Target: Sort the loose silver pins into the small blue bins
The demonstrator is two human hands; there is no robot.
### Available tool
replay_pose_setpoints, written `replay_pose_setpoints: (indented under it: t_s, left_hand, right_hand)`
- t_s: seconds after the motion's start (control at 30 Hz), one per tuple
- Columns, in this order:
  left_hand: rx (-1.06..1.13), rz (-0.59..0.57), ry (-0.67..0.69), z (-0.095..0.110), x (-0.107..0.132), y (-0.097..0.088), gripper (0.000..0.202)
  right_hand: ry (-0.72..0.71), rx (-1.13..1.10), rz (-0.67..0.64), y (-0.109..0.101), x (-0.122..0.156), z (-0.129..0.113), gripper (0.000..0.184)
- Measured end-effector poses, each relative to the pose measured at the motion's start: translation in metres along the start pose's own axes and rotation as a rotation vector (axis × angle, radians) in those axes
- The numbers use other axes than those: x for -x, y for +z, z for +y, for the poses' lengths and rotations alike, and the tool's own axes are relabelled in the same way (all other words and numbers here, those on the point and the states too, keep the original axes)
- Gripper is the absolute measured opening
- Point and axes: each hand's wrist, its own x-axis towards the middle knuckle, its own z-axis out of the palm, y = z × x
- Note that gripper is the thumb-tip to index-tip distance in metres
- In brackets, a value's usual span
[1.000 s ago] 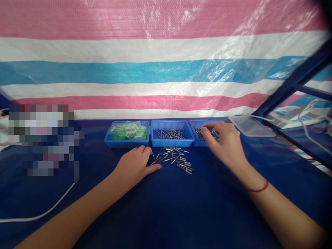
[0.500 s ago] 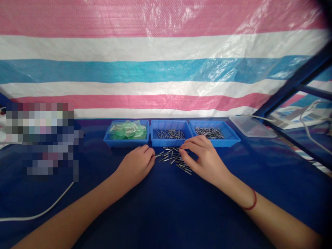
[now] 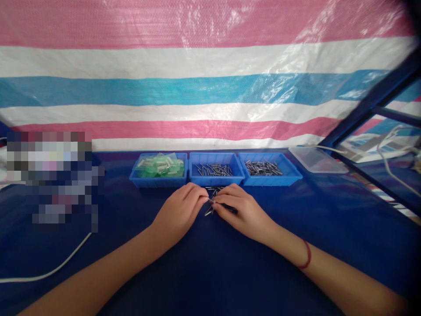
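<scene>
Centrally, the left hand (image 3: 180,211) pinched a thin metal pin (image 3: 211,200), its other end meeting the right hand (image 3: 247,213), whose hold I couldn't tell; loose pins (image 3: 214,188) lay mostly hidden by the fingers. Three blue bins (image 3: 216,180) edged twelve o'clock; the counter (image 3: 210,274) stretched toward six.

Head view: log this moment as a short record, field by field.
left hand: fingertips pinched on a thin metal pin
right hand: fingertips at the pin's other end; firm hold unclear
blue tabletop: loose pins by the hands, partly hidden
left bin: translucent green packets
middle bin: slim metal pieces
right bin: heaped metal pieces
</scene>
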Motion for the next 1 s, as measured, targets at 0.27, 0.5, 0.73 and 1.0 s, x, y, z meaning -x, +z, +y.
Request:
replay_pose_setpoints:
  t_s: [0.27, 0.5, 0.73, 1.0]
  left_hand:
    - [0.430, 0.056, -0.269, 0.001, 0.003, 0.017, 0.012]
    - [0.456, 0.088, -0.271, 0.001, 0.005, 0.019, 0.013]
    - [0.458, 0.109, -0.243, 0.003, 0.006, 0.018, 0.011]
    - [0.397, 0.123, -0.158, 0.002, 0.006, 0.017, 0.009]
  right_hand:
    - [0.082, -0.143, 0.075, 0.004, 0.001, -0.002, 0.012]
    - [0.038, -0.140, 0.076, 0.005, 0.002, -0.004, 0.010]
    - [0.066, -0.187, 0.097, 0.003, 0.001, -0.007, 0.011]
    - [0.082, -0.242, 0.168, 0.004, 0.001, -0.004, 0.007]
